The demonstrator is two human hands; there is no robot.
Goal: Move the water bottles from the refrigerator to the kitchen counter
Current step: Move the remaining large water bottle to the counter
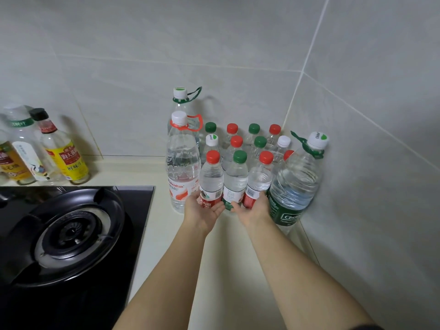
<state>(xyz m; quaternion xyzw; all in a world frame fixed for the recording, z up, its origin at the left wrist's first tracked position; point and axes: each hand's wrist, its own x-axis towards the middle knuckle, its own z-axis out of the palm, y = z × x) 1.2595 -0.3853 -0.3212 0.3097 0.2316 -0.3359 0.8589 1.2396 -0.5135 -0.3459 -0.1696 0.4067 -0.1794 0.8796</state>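
Several small water bottles with red, green and white caps stand in rows in the corner of the cream kitchen counter (171,236). In the front row stand a red-capped bottle (212,177), a green-capped bottle (235,182) and another red-capped bottle (260,179), all upright and close together. My left hand (202,210) cups the base of the left red-capped bottle, thumb on its left side. My right hand (253,209) wraps the base of the right red-capped bottle, its fingertips reaching the green-capped one.
Large water bottles flank the group: a red-labelled one (182,163) on the left, a taller one (181,97) behind it, and a green-labelled one (295,186) leaning at the right wall. A black gas stove (71,234) lies left, with condiment bottles (64,153) behind it.
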